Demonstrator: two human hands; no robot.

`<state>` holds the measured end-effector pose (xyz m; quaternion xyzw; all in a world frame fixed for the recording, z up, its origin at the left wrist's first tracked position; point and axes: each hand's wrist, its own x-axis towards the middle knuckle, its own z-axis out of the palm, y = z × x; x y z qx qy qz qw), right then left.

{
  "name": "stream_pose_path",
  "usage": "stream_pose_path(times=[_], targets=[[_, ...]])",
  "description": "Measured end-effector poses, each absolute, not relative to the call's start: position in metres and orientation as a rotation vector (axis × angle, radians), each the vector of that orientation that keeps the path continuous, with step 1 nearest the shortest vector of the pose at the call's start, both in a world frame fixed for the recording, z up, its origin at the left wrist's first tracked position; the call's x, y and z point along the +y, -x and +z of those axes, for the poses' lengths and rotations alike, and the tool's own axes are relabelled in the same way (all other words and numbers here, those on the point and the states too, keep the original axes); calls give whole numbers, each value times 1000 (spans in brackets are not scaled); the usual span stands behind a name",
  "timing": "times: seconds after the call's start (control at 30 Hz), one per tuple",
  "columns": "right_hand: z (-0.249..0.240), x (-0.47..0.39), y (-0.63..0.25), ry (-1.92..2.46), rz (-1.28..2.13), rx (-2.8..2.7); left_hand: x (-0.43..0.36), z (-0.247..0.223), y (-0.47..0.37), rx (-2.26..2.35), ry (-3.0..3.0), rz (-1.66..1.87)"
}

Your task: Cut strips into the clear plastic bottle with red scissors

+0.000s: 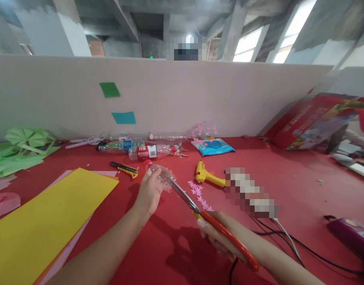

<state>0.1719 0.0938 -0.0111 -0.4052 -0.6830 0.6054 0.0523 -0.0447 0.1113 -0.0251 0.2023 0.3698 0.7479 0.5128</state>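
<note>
My left hand (150, 190) is closed around a cut piece of clear plastic bottle (166, 180) with a red cap at its left end. In my right hand (220, 233) is a pair of scissors (196, 208) with red handles. The blade tips touch or overlap the right side of the plastic; I cannot tell whether they cut into it. Just right of the blades lie several pink paper stars (196, 190). A yellow hot glue gun (207, 175) rests beyond them. Left of my left hand is a yellow utility knife (125, 169).
Yellow paper sheets (57, 217) and green paper crafts (24, 144) lie at left. Along the partition (170, 95) are a red-labelled bottle (149, 152) and a blue wipes pack (214, 146). Black cables (312, 251) cross the right side, near a purple device (351, 235) and a red box (315, 122).
</note>
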Motion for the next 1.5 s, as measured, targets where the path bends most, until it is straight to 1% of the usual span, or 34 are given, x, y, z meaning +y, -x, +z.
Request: stream_pose_path(times=[0.13, 0.4, 0.67, 1.0, 1.37, 1.5], targets=[[-12, 95, -174, 1206, 1798, -2133, 112, -25, 45, 887, -489, 1798], [-16, 94, -174, 1240, 1850, -2061, 110, -21, 42, 890, -443, 1801], [-6, 93, -175, 1256, 1796, -2118, 112, -22, 45, 879, -419, 1813], [-20, 96, -174, 1277, 1847, -2047, 112, -24, 45, 882, -477, 1813], [-3, 89, -158, 1507, 1665, -2081, 114, -26, 46, 893, -465, 1847], [-5, 88, -157, 1520, 1717, -2005, 115, -26, 47, 879, -488, 1874]])
